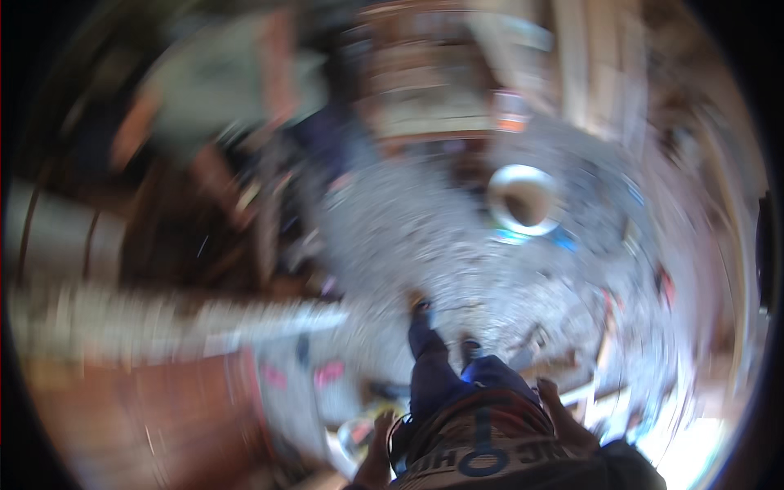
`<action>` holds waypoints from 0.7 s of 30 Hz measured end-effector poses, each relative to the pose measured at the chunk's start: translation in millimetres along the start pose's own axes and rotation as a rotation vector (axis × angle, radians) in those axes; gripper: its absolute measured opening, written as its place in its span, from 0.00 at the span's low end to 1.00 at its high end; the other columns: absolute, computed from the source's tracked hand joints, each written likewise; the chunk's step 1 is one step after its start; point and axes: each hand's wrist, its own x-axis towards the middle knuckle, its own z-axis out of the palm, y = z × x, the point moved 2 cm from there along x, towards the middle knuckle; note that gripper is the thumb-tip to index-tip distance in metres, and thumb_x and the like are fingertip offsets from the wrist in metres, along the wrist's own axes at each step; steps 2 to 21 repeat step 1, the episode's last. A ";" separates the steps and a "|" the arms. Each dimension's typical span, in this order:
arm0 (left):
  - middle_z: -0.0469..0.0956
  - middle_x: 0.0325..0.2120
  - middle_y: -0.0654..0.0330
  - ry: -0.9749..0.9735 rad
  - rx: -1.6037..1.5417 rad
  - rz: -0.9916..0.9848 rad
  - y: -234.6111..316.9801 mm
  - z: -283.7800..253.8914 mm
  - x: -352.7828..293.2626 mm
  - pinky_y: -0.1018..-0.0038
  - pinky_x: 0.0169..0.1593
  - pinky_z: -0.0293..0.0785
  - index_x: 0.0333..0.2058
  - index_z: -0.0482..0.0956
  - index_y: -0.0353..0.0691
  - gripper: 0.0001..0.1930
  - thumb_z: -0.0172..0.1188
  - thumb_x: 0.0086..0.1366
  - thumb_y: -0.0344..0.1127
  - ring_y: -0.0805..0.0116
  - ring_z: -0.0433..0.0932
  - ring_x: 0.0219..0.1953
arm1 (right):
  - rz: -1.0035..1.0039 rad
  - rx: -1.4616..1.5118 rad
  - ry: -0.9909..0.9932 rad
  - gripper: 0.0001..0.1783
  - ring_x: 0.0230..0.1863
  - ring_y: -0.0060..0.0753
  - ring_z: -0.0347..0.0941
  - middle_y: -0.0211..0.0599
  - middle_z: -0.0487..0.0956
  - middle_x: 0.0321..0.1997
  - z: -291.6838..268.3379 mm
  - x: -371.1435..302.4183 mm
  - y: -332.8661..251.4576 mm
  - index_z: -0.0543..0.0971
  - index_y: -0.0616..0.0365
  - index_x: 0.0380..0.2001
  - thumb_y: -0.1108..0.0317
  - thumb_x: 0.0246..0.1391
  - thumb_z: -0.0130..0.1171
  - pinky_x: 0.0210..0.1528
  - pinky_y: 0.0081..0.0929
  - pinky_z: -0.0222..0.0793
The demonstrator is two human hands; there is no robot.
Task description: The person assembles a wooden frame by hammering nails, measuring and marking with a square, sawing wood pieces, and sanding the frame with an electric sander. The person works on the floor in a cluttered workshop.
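Observation:
The whole picture is smeared by motion. My left hand [384, 426] hangs low beside my left hip, near a pale round container [349, 437] with mixed things in it. My right hand [547, 393] hangs beside my right thigh. Blur hides the fingers of both hands, and I can make out nothing held in either. My dark trousers [437, 376] and feet show below me, one foot ahead of the other on the grey floor.
A white bucket [498, 200] with something brownish inside stands ahead to the right. Another person [220, 90] in a pale green top bends at the upper left. A reddish-brown panel [180, 416] is at the lower left. Loose debris [604, 343] litters the right.

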 end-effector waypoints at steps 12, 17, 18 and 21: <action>0.78 0.56 0.55 -0.006 -0.216 0.258 -33.5 -15.3 43.0 0.64 0.58 0.75 0.60 0.75 0.52 0.23 0.61 0.67 0.48 0.58 0.78 0.56 | 0.042 0.133 0.155 0.14 0.33 0.35 0.81 0.43 0.83 0.43 4.2 -49.5 24.1 0.83 0.58 0.42 0.61 0.61 0.58 0.30 0.36 0.78; 0.78 0.56 0.55 -0.006 -0.216 0.258 -33.5 -15.3 43.0 0.64 0.58 0.75 0.60 0.75 0.52 0.23 0.61 0.67 0.48 0.58 0.78 0.56 | 0.042 0.133 0.155 0.14 0.33 0.35 0.81 0.43 0.83 0.43 4.2 -49.5 24.1 0.83 0.58 0.42 0.61 0.61 0.58 0.30 0.36 0.78; 0.78 0.56 0.55 -0.006 -0.216 0.258 -33.5 -15.3 43.0 0.64 0.58 0.75 0.60 0.75 0.52 0.23 0.61 0.67 0.48 0.58 0.78 0.56 | 0.042 0.133 0.155 0.14 0.33 0.35 0.81 0.43 0.83 0.43 4.2 -49.5 24.1 0.83 0.58 0.42 0.61 0.61 0.58 0.30 0.36 0.78; 0.78 0.56 0.55 -0.006 -0.216 0.258 -33.5 -15.3 43.0 0.64 0.58 0.75 0.60 0.75 0.52 0.23 0.61 0.67 0.48 0.58 0.78 0.56 | 0.042 0.133 0.155 0.14 0.33 0.35 0.81 0.43 0.83 0.43 4.2 -49.5 24.1 0.83 0.58 0.42 0.61 0.61 0.58 0.30 0.36 0.78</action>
